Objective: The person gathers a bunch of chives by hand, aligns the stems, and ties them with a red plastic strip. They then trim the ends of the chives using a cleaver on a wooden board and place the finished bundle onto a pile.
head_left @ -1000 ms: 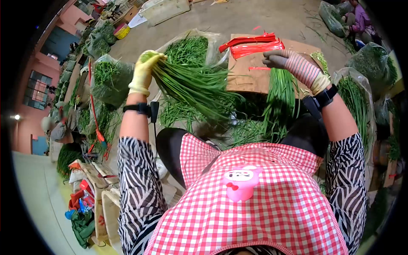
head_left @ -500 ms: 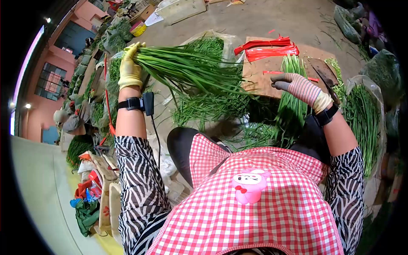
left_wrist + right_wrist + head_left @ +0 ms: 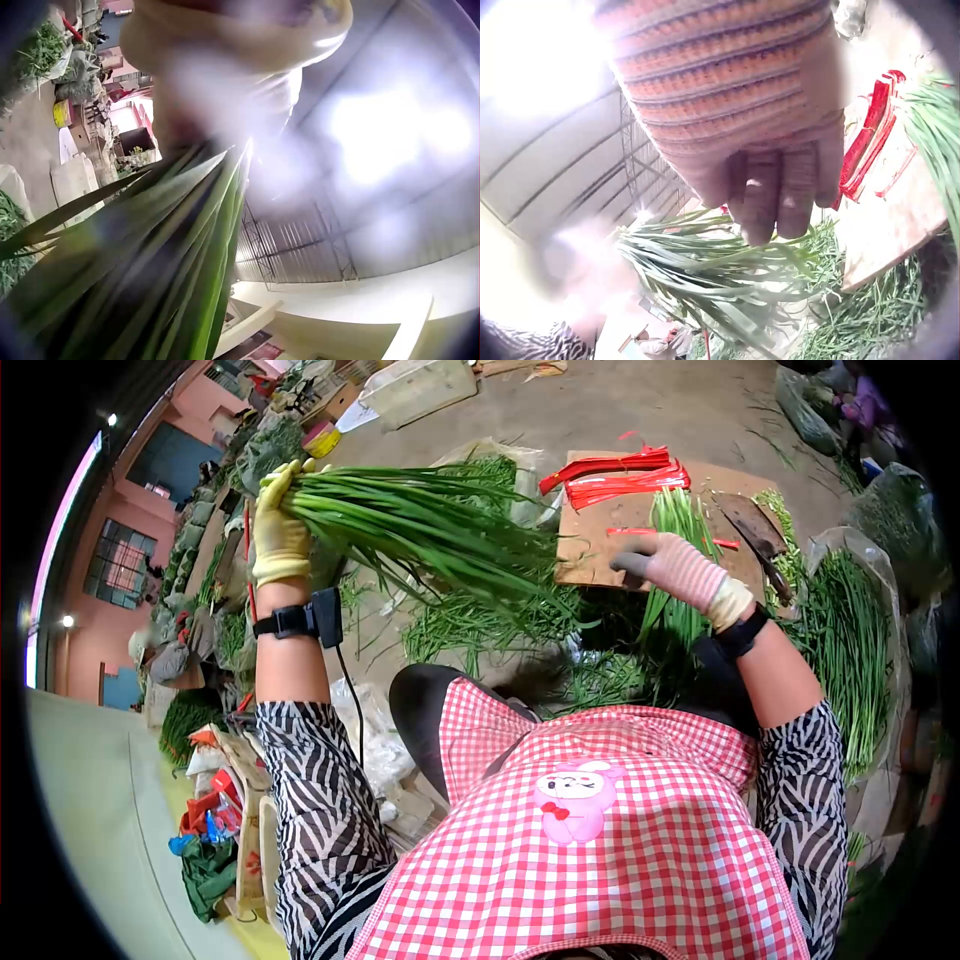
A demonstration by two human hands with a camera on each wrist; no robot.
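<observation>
My yellow-gloved left hand (image 3: pixel 282 525) grips the base of a bunch of garlic chives (image 3: pixel 420 525), held raised at the left. Its long flat leaves fan out to the right and droop at the tips; the left wrist view shows them close up. My right hand (image 3: pixel 680 567), in a striped glove with grey fingers, hovers over the near part of the wooden board (image 3: pixel 590 555) with nothing in its grasp. In the right wrist view its fingers (image 3: pixel 759 199) hang loosely bent. Beneath it, another bunch of chives (image 3: pixel 680 515) lies with pale ends on the board and leaves over its edge.
Red strips (image 3: pixel 625 480) lie at the board's back, and a dark-bladed knife (image 3: pixel 755 540) on its right beside chopped pale trimmings (image 3: pixel 780 520). A plastic bag of chives (image 3: pixel 845 650) stands at the right. Loose leaves (image 3: pixel 480 620) cover the floor in front of my knees.
My left hand has moved left and lifted the bunch, spreading its leaves nearly level. The right hand has come back slightly toward me, uncovering the pale ends and the knife.
</observation>
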